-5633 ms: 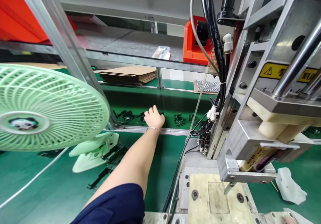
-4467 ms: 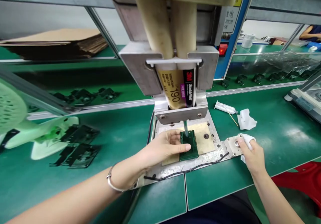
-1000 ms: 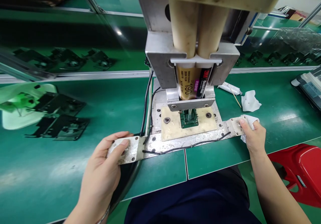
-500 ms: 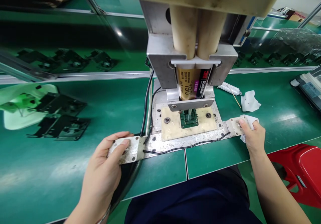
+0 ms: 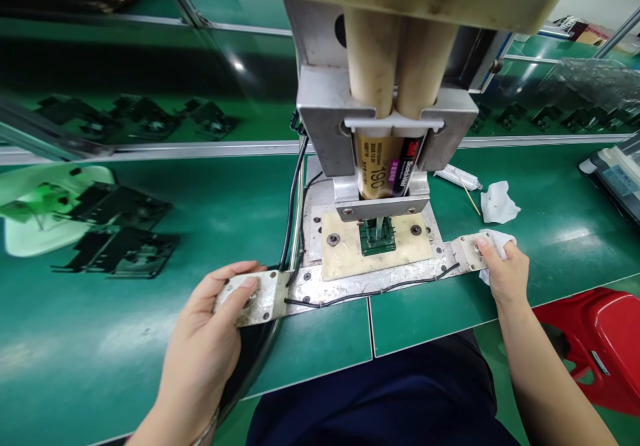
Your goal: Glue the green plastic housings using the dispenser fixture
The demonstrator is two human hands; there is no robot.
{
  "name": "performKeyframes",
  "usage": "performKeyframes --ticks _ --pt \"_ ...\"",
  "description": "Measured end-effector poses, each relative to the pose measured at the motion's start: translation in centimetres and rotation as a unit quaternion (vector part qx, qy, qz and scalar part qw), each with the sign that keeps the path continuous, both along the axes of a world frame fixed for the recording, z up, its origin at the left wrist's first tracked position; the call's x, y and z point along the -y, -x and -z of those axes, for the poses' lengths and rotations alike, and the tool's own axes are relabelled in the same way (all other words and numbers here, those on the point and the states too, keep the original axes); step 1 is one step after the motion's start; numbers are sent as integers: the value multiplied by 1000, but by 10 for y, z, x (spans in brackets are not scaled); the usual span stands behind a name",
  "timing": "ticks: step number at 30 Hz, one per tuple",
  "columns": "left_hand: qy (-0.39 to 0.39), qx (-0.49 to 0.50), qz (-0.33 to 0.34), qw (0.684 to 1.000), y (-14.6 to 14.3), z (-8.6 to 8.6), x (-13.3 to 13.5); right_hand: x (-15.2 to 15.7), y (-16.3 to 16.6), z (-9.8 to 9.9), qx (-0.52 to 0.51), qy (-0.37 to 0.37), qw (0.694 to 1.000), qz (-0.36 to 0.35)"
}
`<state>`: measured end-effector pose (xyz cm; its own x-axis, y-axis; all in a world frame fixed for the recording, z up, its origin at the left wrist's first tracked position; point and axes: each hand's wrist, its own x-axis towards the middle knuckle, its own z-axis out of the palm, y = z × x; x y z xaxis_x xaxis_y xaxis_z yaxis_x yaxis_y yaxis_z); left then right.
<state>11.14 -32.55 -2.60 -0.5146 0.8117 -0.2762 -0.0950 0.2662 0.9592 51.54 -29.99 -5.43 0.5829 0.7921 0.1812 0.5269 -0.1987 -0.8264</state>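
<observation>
Before me stands a glue dispensing press holding a gold and black twin adhesive cartridge (image 5: 384,165). Its nozzle comes down over a small green circuit board (image 5: 375,241), set in a cream fixture plate (image 5: 340,259). My left hand (image 5: 213,323) is closed around the left button plate (image 5: 267,297), thumb pressed on its button. The right button plate (image 5: 466,251) is gripped in my right hand (image 5: 505,269), with the thumb on its button. A white tissue (image 5: 501,238) is bunched under and behind the right fingers. The fingers beneath both plates are partly hidden.
Black-and-green assemblies (image 5: 143,253) lie at left beside a pale green tray (image 5: 30,233). Black cables (image 5: 291,213) run left of the press. Behind the right hand are a white tube (image 5: 456,176), a wooden stick and tissue (image 5: 500,203). A red stool (image 5: 607,339) stands at right.
The press's upper head and cartridge appear shifted very slightly to the right. Both hands keep the same grip on the button plates, and the circuit board stays in place.
</observation>
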Motion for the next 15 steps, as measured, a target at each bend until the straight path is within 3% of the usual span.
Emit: performKeyframes --ticks 8,15 --pt "9 11 -15 1000 -2 -5 1 0 -1 -1 -24 26 999 19" --pt "6 4 11 1000 2 3 3 1 -5 2 -26 25 999 18"
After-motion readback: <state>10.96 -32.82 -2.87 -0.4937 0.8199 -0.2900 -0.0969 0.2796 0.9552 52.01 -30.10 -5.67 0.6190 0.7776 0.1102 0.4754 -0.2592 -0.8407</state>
